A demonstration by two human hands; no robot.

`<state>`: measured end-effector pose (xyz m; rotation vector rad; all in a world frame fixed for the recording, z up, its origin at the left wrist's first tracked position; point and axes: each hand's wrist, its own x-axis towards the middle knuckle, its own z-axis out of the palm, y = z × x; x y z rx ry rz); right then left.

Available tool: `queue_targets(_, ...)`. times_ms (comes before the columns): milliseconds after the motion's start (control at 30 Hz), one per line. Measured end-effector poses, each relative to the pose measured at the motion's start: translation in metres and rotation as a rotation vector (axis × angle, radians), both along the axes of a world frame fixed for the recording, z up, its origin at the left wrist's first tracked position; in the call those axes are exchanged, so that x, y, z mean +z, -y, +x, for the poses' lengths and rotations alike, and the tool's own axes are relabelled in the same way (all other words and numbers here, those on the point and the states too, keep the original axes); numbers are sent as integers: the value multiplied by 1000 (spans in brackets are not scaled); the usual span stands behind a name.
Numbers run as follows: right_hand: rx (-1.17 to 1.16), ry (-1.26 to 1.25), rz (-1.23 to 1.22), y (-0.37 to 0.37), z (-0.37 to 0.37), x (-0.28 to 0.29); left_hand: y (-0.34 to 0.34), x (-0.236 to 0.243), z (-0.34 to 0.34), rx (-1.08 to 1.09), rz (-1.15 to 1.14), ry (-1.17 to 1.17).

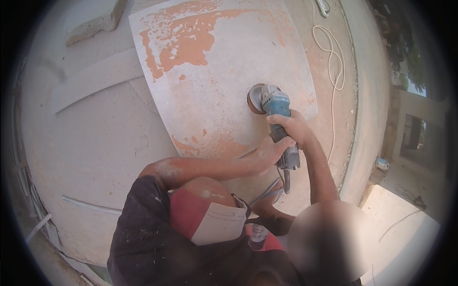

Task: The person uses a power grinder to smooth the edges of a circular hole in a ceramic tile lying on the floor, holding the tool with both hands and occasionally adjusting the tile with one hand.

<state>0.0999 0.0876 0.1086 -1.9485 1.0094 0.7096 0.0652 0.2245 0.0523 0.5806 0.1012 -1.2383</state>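
An angle grinder (279, 106) with a teal and black body lies in both my hands. My right hand (295, 127) is wrapped round its teal middle, just behind the metal gear head. Lower down, my left hand (273, 151) closes on the dark rear part. The round disc (256, 99) sits at the grinder's far end, over a pale sheet (229, 57); whether it touches the sheet I cannot tell. Orange patches (191, 45) show on the sheet, mostly at its far left and near edge. A power cord (287, 181) hangs from the grinder's rear.
A white cable (334, 81) loops along the floor right of the sheet, near a power strip (323, 7). A pale slab (95, 21) lies at the far left, with a flat board (98, 78) nearer. My sandalled foot (267, 202) is below the grinder. A low ledge runs along the right.
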Motion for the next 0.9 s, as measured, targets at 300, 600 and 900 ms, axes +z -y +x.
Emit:
queue_targets(300,12,-15,1,2,0,-1,1,-1,-1,-27,-10,-22)
queue_targets(600,-7,17,49,5,-2,-4,4,-2,-3,-21,17,-23)
queue_targets(900,-28,63,32,-4,-9,6,2,-2,-6,-46,51,12)
